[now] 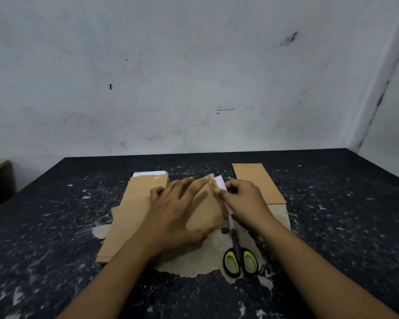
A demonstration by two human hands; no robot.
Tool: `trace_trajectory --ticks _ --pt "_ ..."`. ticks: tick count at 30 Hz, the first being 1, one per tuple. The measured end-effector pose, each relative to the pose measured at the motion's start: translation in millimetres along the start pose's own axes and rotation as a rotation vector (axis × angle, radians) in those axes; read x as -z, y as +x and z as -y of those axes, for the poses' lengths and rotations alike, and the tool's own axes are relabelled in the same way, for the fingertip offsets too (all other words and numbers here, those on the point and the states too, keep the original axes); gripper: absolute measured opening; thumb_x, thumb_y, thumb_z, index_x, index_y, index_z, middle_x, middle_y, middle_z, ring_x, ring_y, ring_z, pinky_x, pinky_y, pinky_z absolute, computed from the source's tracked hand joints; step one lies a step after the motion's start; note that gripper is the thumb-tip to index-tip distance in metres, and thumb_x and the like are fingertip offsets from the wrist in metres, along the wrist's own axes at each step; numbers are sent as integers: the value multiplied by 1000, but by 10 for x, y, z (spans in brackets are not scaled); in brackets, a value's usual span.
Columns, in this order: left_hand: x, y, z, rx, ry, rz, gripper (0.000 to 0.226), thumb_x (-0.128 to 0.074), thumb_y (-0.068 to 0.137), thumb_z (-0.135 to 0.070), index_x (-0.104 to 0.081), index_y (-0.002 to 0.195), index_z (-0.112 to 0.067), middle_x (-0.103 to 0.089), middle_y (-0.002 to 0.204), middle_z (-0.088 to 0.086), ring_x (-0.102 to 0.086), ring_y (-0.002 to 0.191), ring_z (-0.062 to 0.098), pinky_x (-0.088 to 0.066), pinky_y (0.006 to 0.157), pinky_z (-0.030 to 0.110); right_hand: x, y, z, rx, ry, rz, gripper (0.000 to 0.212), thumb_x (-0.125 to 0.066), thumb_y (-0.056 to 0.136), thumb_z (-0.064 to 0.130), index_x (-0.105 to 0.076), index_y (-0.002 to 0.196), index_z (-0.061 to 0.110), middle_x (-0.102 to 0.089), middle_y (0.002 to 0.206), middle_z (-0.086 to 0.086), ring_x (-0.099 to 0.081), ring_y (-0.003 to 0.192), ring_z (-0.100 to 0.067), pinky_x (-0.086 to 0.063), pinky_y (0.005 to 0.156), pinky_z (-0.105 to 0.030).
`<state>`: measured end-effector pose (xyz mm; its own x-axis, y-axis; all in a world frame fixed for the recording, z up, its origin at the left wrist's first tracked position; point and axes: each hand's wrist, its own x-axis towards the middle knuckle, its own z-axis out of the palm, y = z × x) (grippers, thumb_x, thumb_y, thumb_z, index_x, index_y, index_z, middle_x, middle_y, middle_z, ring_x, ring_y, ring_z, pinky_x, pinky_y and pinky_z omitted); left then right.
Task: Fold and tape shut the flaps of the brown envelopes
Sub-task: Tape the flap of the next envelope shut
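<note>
Head view: left hand [171, 210] presses flat-fingered on the envelope [205, 208] mid-worktop [55, 226]; right hand [242, 199] pinches its flap with white paper showing. Unsealed stack [134, 203] waits left, one envelope [258, 183] lies far right, scissors [238, 256] near.

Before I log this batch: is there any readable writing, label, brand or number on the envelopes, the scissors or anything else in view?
None can be read.
Envelope under the hands: plain brown, no print visible.
Stack on the left: no writing; white paper at its far end looks blank.
Single envelope on the right: blank.
Scissors: no brand visible on the handles.
Wall: only scuffs and marks, not text.
</note>
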<state>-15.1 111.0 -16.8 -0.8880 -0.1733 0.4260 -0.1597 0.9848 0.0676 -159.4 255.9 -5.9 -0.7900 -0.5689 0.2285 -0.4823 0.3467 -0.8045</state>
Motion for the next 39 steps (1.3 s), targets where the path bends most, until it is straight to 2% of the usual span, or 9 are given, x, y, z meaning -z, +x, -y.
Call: trace_trajectory --ticks 5,10,12,16,20,27,30,34,39 --pt "56 0 100 -24 -80 7 113 -63 61 -77 -2 152 -50 -29 152 -14 -29 138 9 -24 103 43 128 45 -6 -184 356 177 35 -61 100 27 -70 91 -5 -67 87 -12 -58 85 -24 -44 77 -35" --pt "55 -3 132 -56 -126 -34 112 -68 63 -73 -6 153 -48 -31 152 -16 -32 135 7 -30 101 46 135 -22 79 -163 378 229 62 -71 84 53 -71 111 -3 -70 108 -17 -67 102 -28 -52 83 -33" --pt "51 1 136 -60 -123 -44 112 -67 64 -74 -7 154 -47 -31 152 -15 -33 135 8 -31 100 46 122 -35 84 -128 393 236 51 -82 74 46 -76 101 3 -76 97 -11 -72 90 -22 -55 74 -30" --pt "45 0 130 -69 -100 -34 113 -68 62 -74 -8 155 -45 -30 152 -14 -32 136 9 -29 100 46 105 -5 32 -150 493 243 11 -80 84 18 -77 83 8 -75 71 6 -70 65 -4 -50 55 -17" --pt "25 2 121 -82 -81 -31 115 -69 63 -74 -6 155 -45 -30 153 -13 -32 136 10 -28 100 43 90 -15 35 -177 549 352 20 -68 94 16 -72 79 5 -72 73 3 -68 67 -6 -48 57 -14" --pt "29 0 109 -67 -76 -69 110 -65 65 -76 -9 155 -44 -35 150 -10 -38 133 13 -32 98 47 94 -17 24 -146 492 227 24 -87 76 20 -70 62 12 -69 60 8 -64 55 0 -45 49 -15" --pt "29 2 94 -64 -67 -74 110 -64 65 -76 -8 155 -45 -35 151 -10 -38 133 13 -32 98 47 101 -7 32 -186 560 276 13 -83 80 16 -76 73 8 -74 74 1 -70 68 -8 -51 58 -20" --pt "23 2 76 -79 -60 -69 111 -65 65 -76 -7 155 -45 -35 151 -11 -38 133 12 -32 99 45 95 -10 44 -220 573 390 22 -73 90 17 -70 70 11 -72 73 1 -67 68 -9 -49 57 -19" --pt "35 -4 83 -61 -86 -79 112 -62 65 -80 -6 155 -46 -36 150 -11 -39 132 13 -34 97 46 101 -19 42 -161 515 343 23 -84 80 20 -76 95 4 -74 75 5 -70 70 -8 -51 62 -24"
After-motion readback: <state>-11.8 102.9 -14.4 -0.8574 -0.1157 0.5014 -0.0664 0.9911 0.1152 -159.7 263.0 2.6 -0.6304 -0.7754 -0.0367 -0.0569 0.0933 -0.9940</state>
